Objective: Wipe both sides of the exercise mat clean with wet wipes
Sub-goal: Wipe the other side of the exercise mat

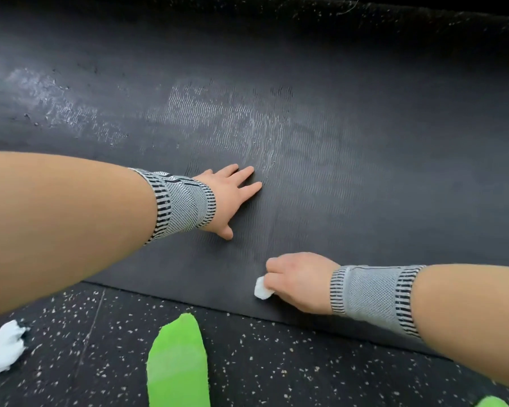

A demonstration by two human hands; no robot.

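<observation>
Speckled gym flooring [276, 362] edges the black exercise mat [365, 171] filling mid-frame; left hand [229, 198] presses flat, fingers straight; right hand [297, 280] grips a balled wet wipe [262, 289] near the mat's lower edge; wet streaks risk slips; a crumpled wipe [3, 346] lies lower left, green socks [177, 365] below.
</observation>
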